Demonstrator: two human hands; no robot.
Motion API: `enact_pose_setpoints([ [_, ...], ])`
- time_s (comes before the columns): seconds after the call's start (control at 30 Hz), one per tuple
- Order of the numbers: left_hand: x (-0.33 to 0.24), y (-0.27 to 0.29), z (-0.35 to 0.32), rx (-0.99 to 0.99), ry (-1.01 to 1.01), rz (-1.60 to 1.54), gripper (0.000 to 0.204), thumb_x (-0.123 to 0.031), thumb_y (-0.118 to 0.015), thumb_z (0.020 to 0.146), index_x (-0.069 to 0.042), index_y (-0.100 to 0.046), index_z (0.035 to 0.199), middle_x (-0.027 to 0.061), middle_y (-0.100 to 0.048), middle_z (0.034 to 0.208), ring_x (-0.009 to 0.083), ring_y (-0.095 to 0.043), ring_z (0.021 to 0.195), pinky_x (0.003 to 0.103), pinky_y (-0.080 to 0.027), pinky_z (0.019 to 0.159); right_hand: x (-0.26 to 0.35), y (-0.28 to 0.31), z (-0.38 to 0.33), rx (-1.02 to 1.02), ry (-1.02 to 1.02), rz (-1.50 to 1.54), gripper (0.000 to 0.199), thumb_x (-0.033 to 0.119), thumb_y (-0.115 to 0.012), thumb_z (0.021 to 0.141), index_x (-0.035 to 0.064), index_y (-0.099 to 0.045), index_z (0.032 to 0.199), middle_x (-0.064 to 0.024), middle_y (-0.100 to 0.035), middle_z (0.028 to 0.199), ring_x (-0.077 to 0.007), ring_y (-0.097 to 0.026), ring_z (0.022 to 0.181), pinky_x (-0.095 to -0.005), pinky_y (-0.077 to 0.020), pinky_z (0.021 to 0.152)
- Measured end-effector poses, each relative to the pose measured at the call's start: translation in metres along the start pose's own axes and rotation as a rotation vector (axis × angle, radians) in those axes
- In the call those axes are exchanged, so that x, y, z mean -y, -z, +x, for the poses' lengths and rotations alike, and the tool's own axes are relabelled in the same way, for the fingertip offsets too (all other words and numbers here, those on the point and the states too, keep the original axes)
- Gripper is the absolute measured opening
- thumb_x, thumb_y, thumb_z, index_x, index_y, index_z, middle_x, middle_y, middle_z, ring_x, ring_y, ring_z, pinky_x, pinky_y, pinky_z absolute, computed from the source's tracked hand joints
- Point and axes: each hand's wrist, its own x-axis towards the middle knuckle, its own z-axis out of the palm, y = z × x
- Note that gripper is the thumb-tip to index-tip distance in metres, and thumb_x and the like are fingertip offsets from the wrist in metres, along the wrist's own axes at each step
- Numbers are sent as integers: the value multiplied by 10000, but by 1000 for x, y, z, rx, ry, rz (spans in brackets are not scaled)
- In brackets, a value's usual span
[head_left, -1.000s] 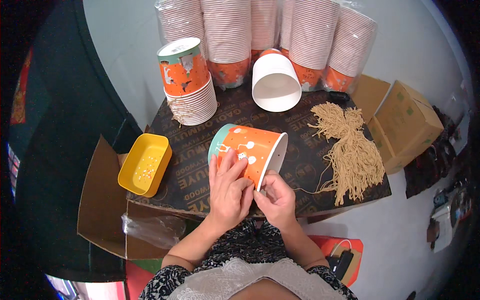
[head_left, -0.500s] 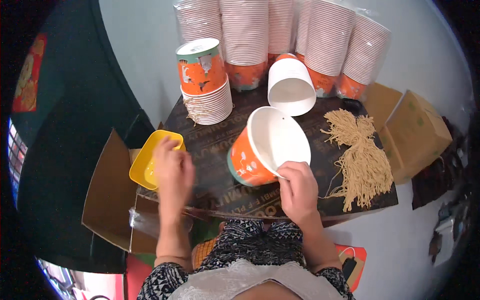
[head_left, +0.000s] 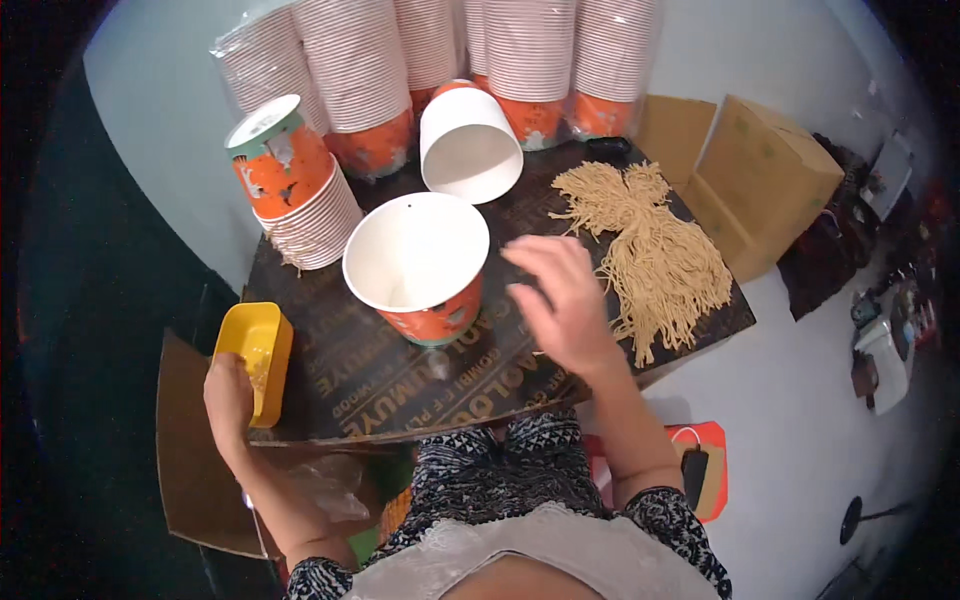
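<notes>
An orange paper bucket point(head_left: 432, 322) with a white inside stands upright mid-table, its mouth tilted toward me. Just to its right my right hand point(head_left: 572, 305) hovers with thumb and fingers apart, holding nothing. My left hand point(head_left: 229, 393) is at the near left rim of a small yellow plastic tray point(head_left: 262, 316), fingers bent down into it. Its fingertips are partly hidden, and what they pinch cannot be made out. Small pale bits lie in the tray. At the right of the table lies a tied bundle of tan cords point(head_left: 665, 250), its loose ends spread out.
A stack of nested buckets point(head_left: 312, 222), topped by an upside-down bucket point(head_left: 280, 165), stands at the left. Another bucket point(head_left: 472, 150) lies on its side at the back, before tall bagged bucket stacks point(head_left: 355, 60). Cardboard boxes point(head_left: 770, 180) flank the dark table point(head_left: 400, 395).
My right hand has let go of the bucket's rim and opened. The bucket now stands more upright. My left hand has lowered into the yellow tray. The whole view has shifted.
</notes>
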Motion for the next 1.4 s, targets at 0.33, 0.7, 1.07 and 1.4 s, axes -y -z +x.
enact_pose_setpoints([
  [0.33,-101,20,-26,-351,-403,-358,129,28,-548,901,26,-602,1018,179,-601,1239,358,-596,1123,390,-467,957,-45,16,-92,331,-123,-124,116,101,-680,802,60,-596,871,-127,-571,893,-348,-525,883,-437,-434,797],
  [0.7,-192,7,-92,416,-518,-836,169,-50,-649,882,6,-620,1039,118,-653,915,183,-642,781,289,-506,671,27,-14,-82,283,-33,172,143,55,-660,779,78,-533,839,-93,-531,923,-299,-501,911,-412,-361,794],
  [1.07,-196,-15,-96,605,-472,-928,270,-213,-618,963,17,-555,837,159,-525,680,223,-576,626,362,-449,577,48,-24,-74,227,15,263,176,52,-681,768,88,-543,871,-78,-547,922,-299,-526,923,-418,-364,828],
  [1.4,-188,-10,-95,575,-413,-870,162,-110,-579,949,28,-531,879,216,-580,780,378,-589,733,416,-459,655,59,-43,-96,284,-299,472,99,51,-638,898,28,-582,977,-151,-641,794,-311,-660,690,-379,-504,593],
])
